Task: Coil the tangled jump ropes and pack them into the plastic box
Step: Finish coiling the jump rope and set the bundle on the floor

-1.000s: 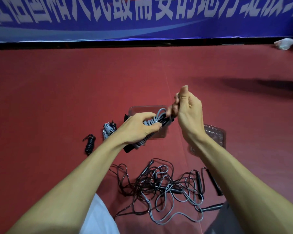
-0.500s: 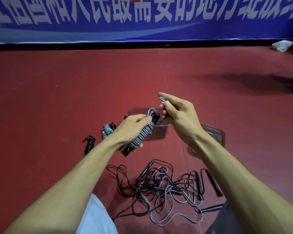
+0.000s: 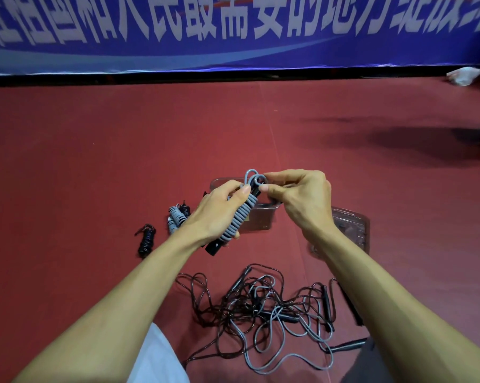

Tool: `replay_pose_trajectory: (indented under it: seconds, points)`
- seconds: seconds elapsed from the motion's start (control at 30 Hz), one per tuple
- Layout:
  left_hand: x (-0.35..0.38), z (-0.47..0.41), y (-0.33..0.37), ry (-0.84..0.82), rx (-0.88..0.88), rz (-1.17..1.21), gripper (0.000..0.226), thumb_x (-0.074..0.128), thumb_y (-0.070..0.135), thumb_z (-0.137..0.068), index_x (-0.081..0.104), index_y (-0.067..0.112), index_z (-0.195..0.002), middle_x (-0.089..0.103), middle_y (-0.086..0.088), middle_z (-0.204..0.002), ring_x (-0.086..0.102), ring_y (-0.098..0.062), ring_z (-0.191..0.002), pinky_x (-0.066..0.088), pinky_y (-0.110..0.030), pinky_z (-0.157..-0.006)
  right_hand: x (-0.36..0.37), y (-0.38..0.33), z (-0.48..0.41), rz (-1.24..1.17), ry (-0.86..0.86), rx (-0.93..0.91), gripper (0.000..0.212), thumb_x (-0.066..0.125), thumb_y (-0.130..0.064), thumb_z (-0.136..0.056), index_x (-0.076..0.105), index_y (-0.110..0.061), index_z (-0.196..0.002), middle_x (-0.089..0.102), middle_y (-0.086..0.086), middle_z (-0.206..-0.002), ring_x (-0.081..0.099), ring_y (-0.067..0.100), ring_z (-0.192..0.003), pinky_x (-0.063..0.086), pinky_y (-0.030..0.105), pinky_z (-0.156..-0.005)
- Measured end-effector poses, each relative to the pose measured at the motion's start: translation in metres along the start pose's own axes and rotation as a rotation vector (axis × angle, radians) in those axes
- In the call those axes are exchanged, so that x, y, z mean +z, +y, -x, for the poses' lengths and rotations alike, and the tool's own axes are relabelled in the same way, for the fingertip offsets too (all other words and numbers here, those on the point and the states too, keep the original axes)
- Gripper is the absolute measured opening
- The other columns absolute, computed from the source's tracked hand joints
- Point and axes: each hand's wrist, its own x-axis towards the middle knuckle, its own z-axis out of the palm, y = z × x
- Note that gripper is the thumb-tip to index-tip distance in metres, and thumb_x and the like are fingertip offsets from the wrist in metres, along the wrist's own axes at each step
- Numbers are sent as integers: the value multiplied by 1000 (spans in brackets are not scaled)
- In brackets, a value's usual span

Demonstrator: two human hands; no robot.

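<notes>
My left hand [image 3: 216, 214] grips a grey jump rope [image 3: 240, 217] wound in tight turns around its black handles, held slanted above the floor. My right hand [image 3: 302, 203] pinches the rope's loose end loop at the top of the bundle. Just behind the hands sits the clear plastic box [image 3: 261, 219], partly hidden. A tangled pile of black and grey ropes [image 3: 266, 310] lies on the red floor between my forearms. Two coiled ropes rest to the left: a black one [image 3: 147, 240] and a grey one [image 3: 176, 218].
The box's clear lid [image 3: 352, 228] lies on the floor to the right of the box. A blue banner [image 3: 233, 31] runs along the far wall. White cloth [image 3: 156, 357] shows at the bottom edge. A white object [image 3: 464, 76] lies far right.
My right hand came down from above the bundle and now pinches the rope's end loop at the top. The left hand has kept its grip, tilting the bundle more upright.
</notes>
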Motion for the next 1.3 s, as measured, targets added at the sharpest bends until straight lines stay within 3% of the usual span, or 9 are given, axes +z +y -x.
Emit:
replay_pose_trajectory:
  seconds: [0.33, 0.43, 0.57, 0.73, 0.8, 0.9, 0.97, 1.1, 1.3]
  points:
    - [7, 2, 0, 118, 56, -142, 22, 42, 48, -100, 57, 33, -106, 67, -24, -81, 68, -27, -57, 54, -34, -47, 1, -6, 3, 81, 26, -10, 14, 86, -13, -70, 79, -12, -82, 69, -6, -64, 57, -10, -48, 41, 3, -53]
    - [9, -2, -4, 166, 91, -179, 22, 45, 46, -99, 60, 38, -113, 72, -8, -88, 71, -22, -74, 58, -42, -69, 3, -6, 3, 108, 39, -16, 11, 84, -13, -72, 79, -11, -81, 68, -5, -62, 58, -8, -49, 38, 2, -50]
    - [10, -6, -9, 168, 134, -186, 38, 52, 37, -98, 55, 37, -136, 63, 12, -129, 60, -11, -118, 48, -32, -97, 2, -5, 1, 101, 44, 11, 8, 82, -11, -73, 79, -10, -80, 71, -3, -64, 60, -5, -50, 42, 5, -51]
    - [13, -6, -8, 180, 210, -4, 41, 59, 24, -95, 56, 32, -136, 60, 16, -132, 53, 2, -123, 41, -31, -109, 3, -6, 0, 121, 58, 5, 6, 80, -12, -72, 79, -13, -78, 71, -5, -63, 60, -1, -52, 49, 13, -54]
    - [13, -5, -6, 143, 184, 81, 38, 59, 19, -96, 60, 32, -132, 66, 12, -126, 62, 1, -102, 51, -37, -95, 2, -7, 0, 131, 63, -2, 6, 81, -12, -72, 79, -13, -77, 68, -9, -60, 60, -4, -52, 48, 12, -55]
    - [14, -2, -3, 57, 114, 224, 36, 59, 17, -96, 63, 32, -129, 71, 3, -114, 60, 2, -63, 53, -22, -56, 2, -6, 1, 181, 90, -31, 4, 80, -13, -72, 79, -14, -76, 57, -21, -52, 57, -9, -52, 47, 14, -57]
    - [13, -1, -2, 37, 92, 281, 36, 60, 16, -96, 63, 29, -129, 72, 0, -108, 61, -4, -55, 50, -18, -45, 3, -4, 2, 182, 100, -35, 6, 79, -14, -72, 79, -16, -78, 61, -22, -57, 60, -5, -56, 49, 15, -62]
    - [11, -1, -3, 31, 55, 258, 37, 63, 23, -95, 62, 42, -127, 74, -3, -99, 67, -19, -58, 55, -34, -43, 6, 1, 2, 111, 101, 6, 13, 83, -19, -72, 79, -16, -85, 72, -10, -70, 68, 1, -66, 53, 16, -68]
    - [4, -2, -7, 94, 24, 248, 67, 69, 21, -89, 39, 46, -143, 61, 8, -133, 73, -27, -83, 59, -38, -62, 4, 1, 4, 48, -25, 69, 20, 78, -6, -77, 78, -16, -94, 76, -3, -83, 71, 4, -74, 59, 27, -79]
